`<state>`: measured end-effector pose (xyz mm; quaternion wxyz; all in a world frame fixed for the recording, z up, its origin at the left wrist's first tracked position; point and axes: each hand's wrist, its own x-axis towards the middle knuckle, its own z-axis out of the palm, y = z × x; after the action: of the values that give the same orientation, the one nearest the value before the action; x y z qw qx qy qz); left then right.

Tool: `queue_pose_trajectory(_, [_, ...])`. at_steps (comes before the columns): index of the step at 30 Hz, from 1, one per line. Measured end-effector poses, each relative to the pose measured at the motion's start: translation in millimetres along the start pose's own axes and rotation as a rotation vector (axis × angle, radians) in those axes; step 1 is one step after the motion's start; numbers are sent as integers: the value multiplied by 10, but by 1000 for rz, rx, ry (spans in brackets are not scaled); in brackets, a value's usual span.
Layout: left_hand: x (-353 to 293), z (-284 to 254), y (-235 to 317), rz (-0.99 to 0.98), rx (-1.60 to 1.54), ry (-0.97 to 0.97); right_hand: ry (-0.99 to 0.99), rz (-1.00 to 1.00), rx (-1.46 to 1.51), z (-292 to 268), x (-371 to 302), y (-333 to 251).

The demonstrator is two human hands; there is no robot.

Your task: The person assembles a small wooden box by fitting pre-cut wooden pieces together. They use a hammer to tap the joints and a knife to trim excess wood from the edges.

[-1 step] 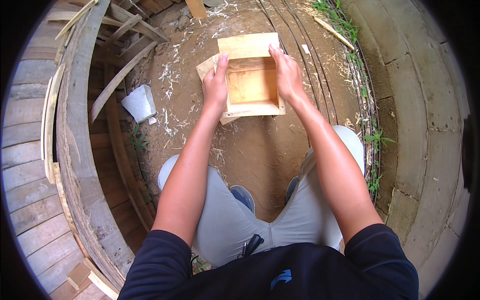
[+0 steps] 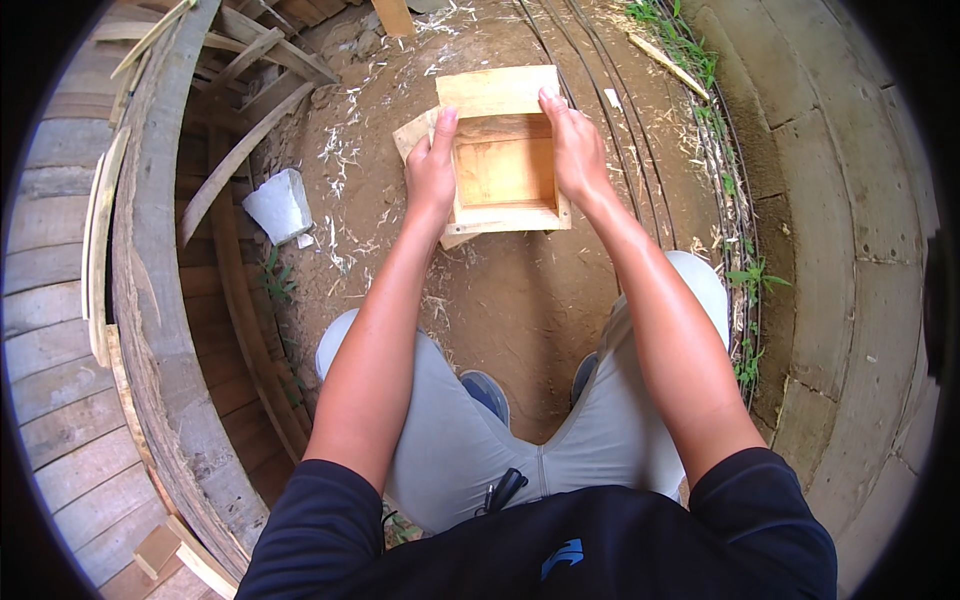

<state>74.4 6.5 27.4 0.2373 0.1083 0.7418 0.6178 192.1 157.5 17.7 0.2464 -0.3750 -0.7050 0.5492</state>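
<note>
A small box of pale wood (image 2: 508, 222) sits in front of me, its hollow inside facing up toward me. My left hand (image 2: 430, 180) is closed on its left side, thumb up along the edge. On the opposite side my right hand (image 2: 580, 158) grips it, with fingertips reaching the far right corner. A flat wooden board (image 2: 495, 90) lies across the far end of the box; whether it is fastened there I cannot tell. Another piece of light wood (image 2: 408, 136) sticks out from under the box at the left.
Bare dirt with pale wood shavings (image 2: 340, 150) surrounds the box. A whitish stone block (image 2: 279, 207) lies to the left, beside a timber frame (image 2: 165, 300). Dark cables (image 2: 625, 130) run along the ground at right, before weeds (image 2: 752, 278) and a wall of large panels (image 2: 840, 230).
</note>
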Motion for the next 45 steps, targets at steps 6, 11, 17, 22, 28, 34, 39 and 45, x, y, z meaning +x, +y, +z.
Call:
queue_pose_trajectory(6, [8,-17,9,-39,33,0,-13,20,-22,32,21,39])
queue_pose_trajectory(11, [-81,37,116,-87,-8,-23,-14,107,-77,30,12,13])
queue_pose_trajectory(17, [-27,24,-21,-215,5,-69,-37,208,-146,50,26,21])
queue_pose_trajectory(22, [-4,31,-52,-253,26,-70,-66,254,-160,44,43,37])
queue_pose_trajectory(28, [24,33,-81,-256,74,-48,-77,276,-169,38,39,34])
queue_pose_trajectory(34, [73,21,-149,-245,86,-39,-84,262,-171,37,56,45])
queue_pose_trajectory(39, [85,23,-160,-230,85,-49,-83,249,-164,27,57,51])
queue_pose_trajectory(45, [34,56,-98,-214,45,-61,-73,240,-169,25,64,64])
